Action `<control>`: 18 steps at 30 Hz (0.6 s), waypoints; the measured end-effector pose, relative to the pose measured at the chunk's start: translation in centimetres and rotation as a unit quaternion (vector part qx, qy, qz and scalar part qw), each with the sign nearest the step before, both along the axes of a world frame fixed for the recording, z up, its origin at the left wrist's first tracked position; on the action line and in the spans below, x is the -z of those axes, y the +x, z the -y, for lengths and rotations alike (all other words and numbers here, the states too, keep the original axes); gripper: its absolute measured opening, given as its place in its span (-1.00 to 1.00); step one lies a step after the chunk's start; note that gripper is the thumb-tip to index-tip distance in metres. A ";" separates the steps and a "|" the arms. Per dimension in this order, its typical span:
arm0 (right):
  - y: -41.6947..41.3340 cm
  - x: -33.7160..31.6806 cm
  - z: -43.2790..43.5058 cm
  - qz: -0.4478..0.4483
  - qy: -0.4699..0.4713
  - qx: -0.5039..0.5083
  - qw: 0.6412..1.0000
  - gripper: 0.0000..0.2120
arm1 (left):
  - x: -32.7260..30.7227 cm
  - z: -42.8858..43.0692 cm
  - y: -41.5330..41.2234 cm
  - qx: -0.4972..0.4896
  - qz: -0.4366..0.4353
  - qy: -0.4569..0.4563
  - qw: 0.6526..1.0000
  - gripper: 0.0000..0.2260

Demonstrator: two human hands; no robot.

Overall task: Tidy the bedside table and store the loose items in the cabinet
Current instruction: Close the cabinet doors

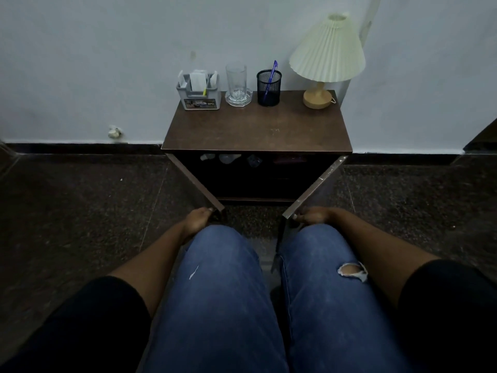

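Holding one door each, the two hands are spread apart, low in front of the bench [255,130]. The left hand [199,218] curls its fingers round the front edge of the left door [193,181]. The right hand [313,215] grips the front edge of the right door [317,184] the same way. Both doors stand wide open and point back toward the person like a big V. The cabinet [255,181] sits under the bench top, between the hands and farther away.

Two knees [223,292] in blue jeans fill the space between the arms, just behind the door edges. The dark floor [80,197] is open on both sides of the bench. The back of the bench is against the wall [107,63].

It is very dark inside the cabinet. A few pale small things [228,158] lie on the top shelf near the front, but I cannot tell what they are.

The front half of the bench top is bare wood. Along the back stand four things in a row. The lamp [326,49] is at the right corner. The grey box [199,96] is at the left corner, with white papers standing in it. The glass [236,76] stands in a glass dish [239,100] beside the box. The black mesh cup [269,88] stands between the glass and the lamp, with one blue pen [273,70] leaning in it.
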State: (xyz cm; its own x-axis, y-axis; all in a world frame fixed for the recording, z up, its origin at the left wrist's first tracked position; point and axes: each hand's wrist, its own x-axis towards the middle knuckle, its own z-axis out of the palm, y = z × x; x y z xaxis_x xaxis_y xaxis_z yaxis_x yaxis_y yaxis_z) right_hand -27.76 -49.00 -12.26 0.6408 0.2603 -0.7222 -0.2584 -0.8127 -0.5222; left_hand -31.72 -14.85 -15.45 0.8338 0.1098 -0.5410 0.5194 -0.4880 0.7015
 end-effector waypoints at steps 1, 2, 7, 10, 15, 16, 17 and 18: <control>0.5 0.8 -0.4 -0.015 0.019 0.016 1.000 -0.61 | 0.4 0.5 0.5 -0.017 0.000 -0.032 0.999 -0.66; 0.5 1.6 -0.8 -0.027 0.038 0.046 0.998 -0.63 | 0.7 1.0 1.0 -0.041 -0.007 -0.068 0.997 -0.66; 2.0 1.1 -2.7 -0.085 0.057 0.092 0.990 -0.62 | 1.4 2.9 3.4 -0.078 -0.085 -0.125 0.985 -0.65; 2.6 1.3 -3.9 -0.063 0.074 0.132 0.987 -0.62 | 1.7 3.9 5.0 -0.082 -0.089 -0.133 0.984 -0.66; 4.1 2.3 -6.0 -0.015 0.116 0.213 0.970 -0.64 | 1.6 5.3 7.7 -0.083 -0.100 -0.125 0.984 -0.68; 4.5 2.6 -6.4 -0.007 0.121 0.228 0.966 -0.65 | 1.6 5.5 8.1 -0.089 -0.103 -0.122 0.983 -0.67; 5.0 3.0 -6.7 0.002 0.127 0.240 0.962 -0.66 | 1.6 5.7 8.5 -0.094 -0.106 -0.121 0.982 -0.67; 5.4 3.5 -7.0 0.011 0.136 0.253 0.958 -0.66 | 1.7 6.0 8.9 -0.099 -0.108 -0.123 0.981 -0.67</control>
